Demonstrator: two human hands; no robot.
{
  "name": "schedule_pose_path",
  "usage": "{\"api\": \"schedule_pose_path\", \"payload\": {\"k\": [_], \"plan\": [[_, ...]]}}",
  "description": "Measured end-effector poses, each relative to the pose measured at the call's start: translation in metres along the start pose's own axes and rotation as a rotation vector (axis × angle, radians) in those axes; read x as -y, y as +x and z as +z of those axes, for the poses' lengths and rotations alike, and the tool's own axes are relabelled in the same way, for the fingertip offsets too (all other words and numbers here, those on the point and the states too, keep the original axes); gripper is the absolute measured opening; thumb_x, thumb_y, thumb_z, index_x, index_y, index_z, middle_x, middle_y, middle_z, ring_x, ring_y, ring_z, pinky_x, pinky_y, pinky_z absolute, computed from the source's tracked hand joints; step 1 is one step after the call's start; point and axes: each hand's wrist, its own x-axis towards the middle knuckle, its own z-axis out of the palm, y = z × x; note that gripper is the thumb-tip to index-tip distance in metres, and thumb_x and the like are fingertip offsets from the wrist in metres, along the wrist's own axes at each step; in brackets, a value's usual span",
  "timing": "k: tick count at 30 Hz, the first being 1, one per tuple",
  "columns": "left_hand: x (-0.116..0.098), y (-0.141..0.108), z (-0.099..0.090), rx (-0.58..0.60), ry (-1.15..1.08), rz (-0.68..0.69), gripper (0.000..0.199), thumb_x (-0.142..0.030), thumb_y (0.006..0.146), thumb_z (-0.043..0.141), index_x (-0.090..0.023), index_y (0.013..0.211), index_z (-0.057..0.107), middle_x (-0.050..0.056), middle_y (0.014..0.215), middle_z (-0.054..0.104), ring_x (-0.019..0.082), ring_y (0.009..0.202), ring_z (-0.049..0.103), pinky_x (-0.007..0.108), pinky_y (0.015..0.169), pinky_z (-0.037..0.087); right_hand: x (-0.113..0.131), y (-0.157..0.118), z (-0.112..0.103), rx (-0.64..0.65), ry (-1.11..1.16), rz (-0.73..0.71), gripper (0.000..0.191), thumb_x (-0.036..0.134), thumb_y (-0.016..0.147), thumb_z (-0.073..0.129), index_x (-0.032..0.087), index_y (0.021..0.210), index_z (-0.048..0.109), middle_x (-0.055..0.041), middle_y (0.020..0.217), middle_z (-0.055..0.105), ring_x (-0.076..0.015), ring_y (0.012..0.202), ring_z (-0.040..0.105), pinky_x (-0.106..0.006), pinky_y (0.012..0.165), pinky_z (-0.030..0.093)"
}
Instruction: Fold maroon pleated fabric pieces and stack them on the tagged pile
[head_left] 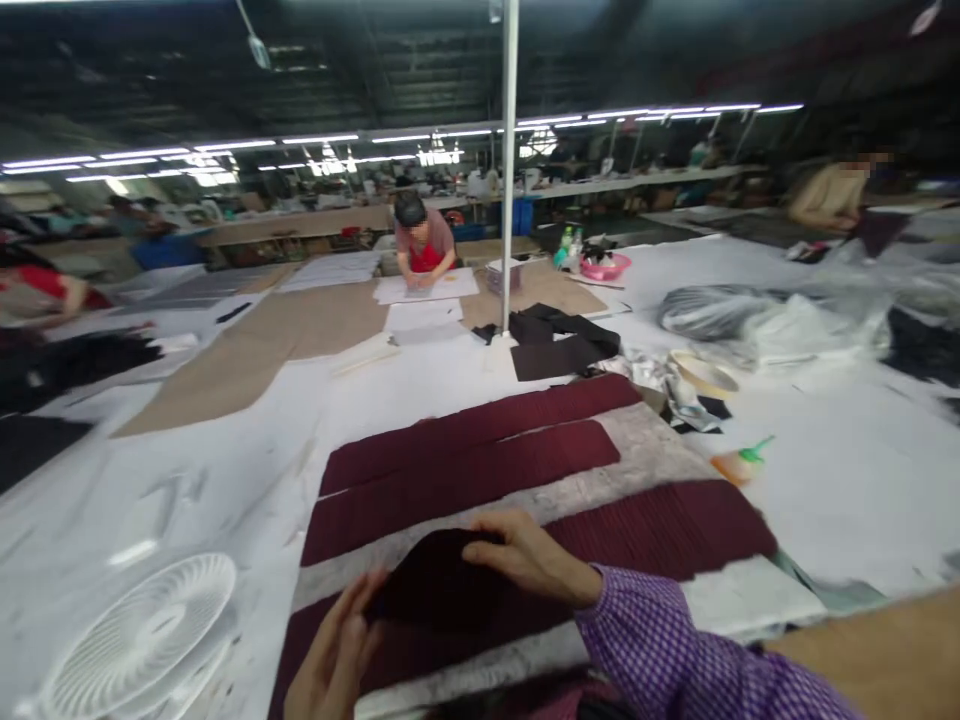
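Observation:
A dark maroon, almost black fabric piece (439, 585) is raised and bowed between my two hands. My right hand (529, 555) pinches its upper right edge between thumb and fingers. At its left edge, my left hand (337, 640) grips it with long, nearly straight fingers; the fingertips are partly hidden and blurred. Beneath lies a grey-white mottled board (652, 440) bearing rows of overlapping maroon fabric strips. One maroon row (660, 530) runs off to the right of my hands, and two more maroon rows (465, 480) lie beyond them.
A white fan grille (150, 635) is at lower left. An orange bottle with a green nozzle (741, 462) and a tape roll (703, 374) sit right of the board. Dark cloth pieces (562, 340) lie by a white pole (508, 180). A person in a red apron (424, 245) works opposite.

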Motion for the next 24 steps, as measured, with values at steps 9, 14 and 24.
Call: {"api": "schedule_pose_path", "payload": {"k": [9, 14, 24], "plan": [[0.104, 0.180, 0.108, -0.092, 0.876, 0.254, 0.066, -0.038, 0.092, 0.031, 0.005, 0.140, 0.043, 0.024, 0.153, 0.034, 0.034, 0.146, 0.024, 0.048, 0.118, 0.025, -0.050, -0.058, -0.168, -0.236, -0.341, 0.129, 0.028, 0.042, 0.086, 0.057, 0.016, 0.086, 0.067, -0.0033, 0.086, 0.065, -0.0167, 0.078, 0.054, -0.028, 0.073, 0.041], [0.133, 0.225, 0.154, -0.367, 1.193, 0.437, 0.067, -0.040, 0.098, 0.021, 0.007, 0.139, 0.044, 0.029, 0.148, 0.038, 0.040, 0.141, 0.033, 0.063, 0.112, 0.023, -0.049, -0.055, -0.256, -0.095, -0.537, 0.242, 0.024, 0.036, 0.087, 0.052, 0.016, 0.086, 0.066, -0.0010, 0.081, 0.064, -0.0153, 0.073, 0.053, -0.027, 0.069, 0.040], [0.145, 0.241, 0.159, -0.414, 1.366, 0.581, 0.065, -0.044, 0.096, 0.036, 0.006, 0.137, 0.046, 0.031, 0.142, 0.045, 0.041, 0.133, 0.044, 0.063, 0.109, 0.025, -0.121, 0.080, -0.384, 0.204, -0.833, 0.467, 0.015, 0.016, 0.075, 0.065, 0.011, 0.085, 0.075, -0.0036, 0.073, 0.065, -0.0150, 0.070, 0.054, -0.027, 0.066, 0.036]]}}
